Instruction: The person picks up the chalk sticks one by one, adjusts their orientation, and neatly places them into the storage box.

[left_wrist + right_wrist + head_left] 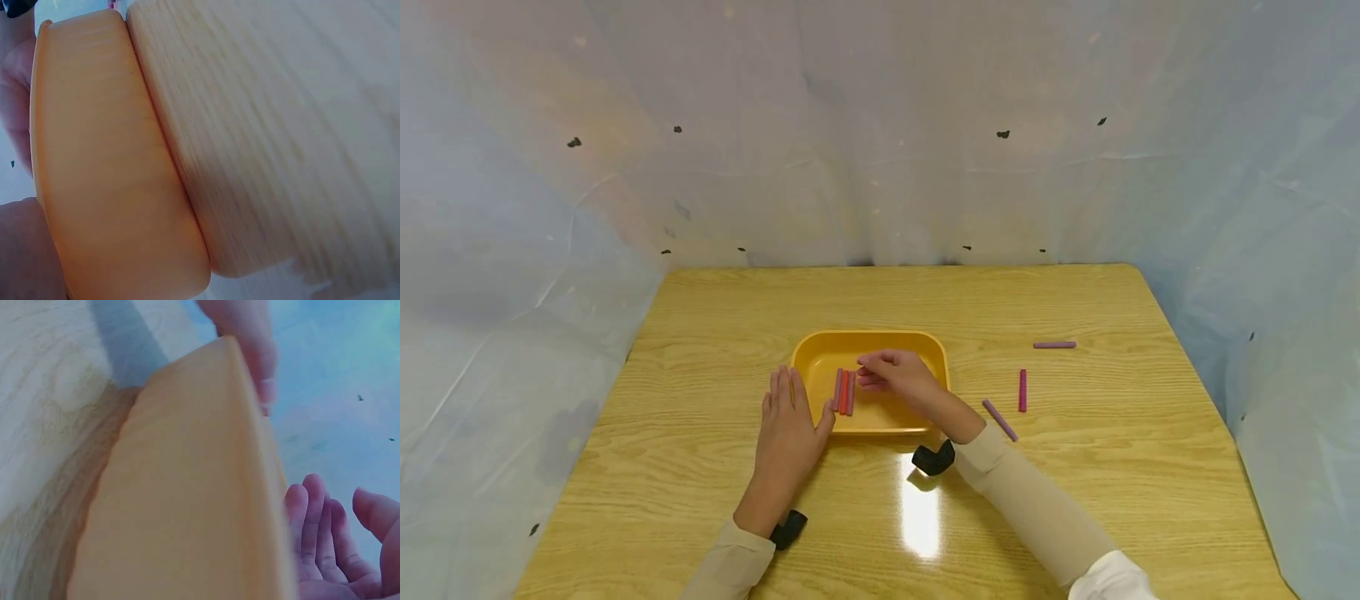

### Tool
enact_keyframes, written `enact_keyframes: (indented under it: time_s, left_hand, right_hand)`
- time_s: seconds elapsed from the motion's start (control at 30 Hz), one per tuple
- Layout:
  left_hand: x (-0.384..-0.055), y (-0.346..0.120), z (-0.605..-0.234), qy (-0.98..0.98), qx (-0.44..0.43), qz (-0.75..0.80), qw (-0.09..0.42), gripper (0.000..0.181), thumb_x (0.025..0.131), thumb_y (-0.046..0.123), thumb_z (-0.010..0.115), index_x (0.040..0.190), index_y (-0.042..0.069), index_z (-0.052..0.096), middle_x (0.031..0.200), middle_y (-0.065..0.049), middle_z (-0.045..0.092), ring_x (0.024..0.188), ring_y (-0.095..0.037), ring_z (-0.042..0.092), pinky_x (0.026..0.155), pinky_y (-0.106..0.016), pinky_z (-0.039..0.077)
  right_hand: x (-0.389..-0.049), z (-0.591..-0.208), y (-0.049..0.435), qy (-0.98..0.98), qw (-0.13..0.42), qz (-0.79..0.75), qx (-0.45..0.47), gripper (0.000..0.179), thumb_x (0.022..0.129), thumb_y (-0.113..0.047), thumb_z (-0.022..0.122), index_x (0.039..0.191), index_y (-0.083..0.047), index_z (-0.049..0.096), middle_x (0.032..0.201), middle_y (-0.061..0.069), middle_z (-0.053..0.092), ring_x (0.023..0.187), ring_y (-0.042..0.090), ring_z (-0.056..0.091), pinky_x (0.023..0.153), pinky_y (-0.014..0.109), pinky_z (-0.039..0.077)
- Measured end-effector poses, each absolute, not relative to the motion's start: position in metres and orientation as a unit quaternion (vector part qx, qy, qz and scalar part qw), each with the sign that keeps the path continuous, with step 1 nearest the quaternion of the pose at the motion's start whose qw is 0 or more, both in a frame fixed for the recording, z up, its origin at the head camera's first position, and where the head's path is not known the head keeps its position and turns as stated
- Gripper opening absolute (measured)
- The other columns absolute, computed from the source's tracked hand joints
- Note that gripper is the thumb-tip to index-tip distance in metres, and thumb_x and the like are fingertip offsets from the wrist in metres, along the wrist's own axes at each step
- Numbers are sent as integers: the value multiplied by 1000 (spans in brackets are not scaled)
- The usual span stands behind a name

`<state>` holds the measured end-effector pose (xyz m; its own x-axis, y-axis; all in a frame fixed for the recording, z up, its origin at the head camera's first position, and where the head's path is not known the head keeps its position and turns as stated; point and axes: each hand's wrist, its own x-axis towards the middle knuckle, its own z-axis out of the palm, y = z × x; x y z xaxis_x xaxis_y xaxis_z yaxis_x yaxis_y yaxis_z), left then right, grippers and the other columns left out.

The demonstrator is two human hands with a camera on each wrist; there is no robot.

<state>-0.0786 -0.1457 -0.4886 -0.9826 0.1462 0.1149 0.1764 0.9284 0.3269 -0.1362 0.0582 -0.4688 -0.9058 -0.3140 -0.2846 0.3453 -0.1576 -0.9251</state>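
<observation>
Left sleeve (730, 562) is showing nearest; straight-fingered left hand (787, 442) is touching tray (880, 431). Three sticks (844, 392) are lying inside; right hand (901, 377) (empty, thumb apart) is hovering alongside, stray brush could scatter them. Loose sticks (1022, 391) are lying on desk (1120, 467).

The head camera peers forward and down from the six o'clock side of the surface (887, 300), far enough back to catch the sheet (880, 125) at twelve, with the tray (871, 336) just below its middle. The left wrist camera sits low and very near, turned so the tray's outer wall fills nine o'clock and the surface runs towards three. The right wrist one looks just as closely, turned the other way: surface at nine, right hand (898, 375) at four, left hand (786, 437) at one. All three views share the tray.
</observation>
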Motion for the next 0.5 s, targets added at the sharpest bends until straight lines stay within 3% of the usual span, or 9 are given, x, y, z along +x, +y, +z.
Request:
enact_keyframes:
  time_s: [0.23, 0.5]
  left_hand:
    - [-79, -146, -488, -980, -85, -173, 42, 81, 94, 46, 47, 144, -10, 15, 149, -28, 11, 139, -38, 7, 107, -54, 15]
    - [-79, -147, -488, -980, -85, -178, 36, 81, 94, 46, 46, 144, -9, 14, 150, -27, 9, 139, -37, 5, 108, -54, 14]
  right_hand:
    - [-125, -452, 95, 619, 187, -763, 11, 27, 95, -16, 55, 108, 6, 59, 112, 31, 55, 101, 39, 58, 84, 37, 50]
    - [-110, -446, 151, 649, 143, -746, 36, 47, 93, -24, 58, 120, 13, 49, 114, 28, 55, 97, 28, 61, 86, 35, 49]
